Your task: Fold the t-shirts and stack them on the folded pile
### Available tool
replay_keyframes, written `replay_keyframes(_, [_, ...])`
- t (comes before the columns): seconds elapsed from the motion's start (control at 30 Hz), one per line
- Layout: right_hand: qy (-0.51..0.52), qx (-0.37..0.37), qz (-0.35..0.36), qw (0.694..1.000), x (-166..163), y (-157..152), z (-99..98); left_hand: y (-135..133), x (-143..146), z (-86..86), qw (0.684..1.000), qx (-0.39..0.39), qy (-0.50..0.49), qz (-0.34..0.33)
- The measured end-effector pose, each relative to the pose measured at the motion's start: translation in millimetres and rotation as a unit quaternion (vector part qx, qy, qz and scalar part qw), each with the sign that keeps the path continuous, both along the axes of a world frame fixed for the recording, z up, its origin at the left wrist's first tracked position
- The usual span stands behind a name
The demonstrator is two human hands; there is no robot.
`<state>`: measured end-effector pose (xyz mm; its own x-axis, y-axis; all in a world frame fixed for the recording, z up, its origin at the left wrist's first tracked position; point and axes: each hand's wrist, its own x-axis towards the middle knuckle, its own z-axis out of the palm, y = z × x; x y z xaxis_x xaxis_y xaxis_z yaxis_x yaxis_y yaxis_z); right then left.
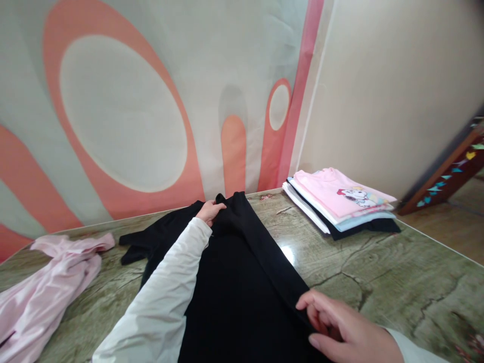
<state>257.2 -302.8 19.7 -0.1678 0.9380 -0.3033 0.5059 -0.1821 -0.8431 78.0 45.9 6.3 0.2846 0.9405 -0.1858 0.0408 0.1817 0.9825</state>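
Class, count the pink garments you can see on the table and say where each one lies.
2. A crumpled pink garment lies at the table's left edge. A folded pink cartoon-dog T-shirt tops the folded stack at the far right. Lower layers may hide others.

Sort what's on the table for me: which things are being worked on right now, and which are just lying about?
In hand:
black garment, spread flat on the table
left hand, gripping its far end
right hand, pinching its folded right edge

Lying about:
pink garment, crumpled at left
stack of folded shirts, far right
marbled table
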Motion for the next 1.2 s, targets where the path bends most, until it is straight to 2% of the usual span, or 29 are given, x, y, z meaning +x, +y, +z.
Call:
replay_keyframes(0.13, [-0.006,-0.003,-0.004,1.0,-4.6,1.4,0.6,8.3,-10.1,-3.5,0.997,0.016,0.072,-0.009])
replay_keyframes(0.33, [-0.045,0.025,-0.001,0.999,-6.4,0.2,2.1,13.0,-20.5,-1.2,0.992,0.035,0.121,-0.029])
replay_keyframes(0.5, [-0.08,0.028,0.03,0.996,-6.9,-1.4,5.4,10.1,-27.8,0.2,0.977,0.024,0.177,-0.114])
replay_keyframes(0.57, [-0.083,0.024,0.034,0.996,-6.9,-1.5,5.6,7.2,-29.6,6.6,0.976,0.031,0.164,-0.143])
replay_keyframes(0.67, [-0.085,0.025,0.02,0.996,-7.0,-0.3,4.6,3.2,-32.2,20.4,0.983,0.062,0.076,-0.155])
replay_keyframes(0.77, [-0.084,0.014,0.024,0.996,-7.2,1.3,2.7,2.6,-35.9,27.7,0.987,0.044,0.046,-0.147])
replay_keyframes(0.87, [-0.086,-0.003,0.025,0.996,-5.8,1.4,2.5,5.7,-40.4,22.1,0.981,-0.009,0.17,-0.09])
replay_keyframes(0.97, [-0.068,-0.012,0.086,0.994,0.0,5.3,9.9,9.7,-44.4,11.8,0.965,-0.027,0.256,-0.052])
replay_keyframes(1.03, [-0.047,-0.01,0.16,0.986,6.9,19.0,19.0,12.1,-46.1,7.3,0.964,-0.03,0.261,-0.046])
replay_keyframes(1.1, [-0.026,0.006,0.197,0.98,15.2,49.2,27.1,14.3,-47.2,5.0,0.964,-0.029,0.258,-0.051])
replay_keyframes(1.2, [0.022,0.063,0.139,0.988,28.4,128.7,25.8,16.7,-47.9,3.2,0.966,-0.008,0.252,-0.059])
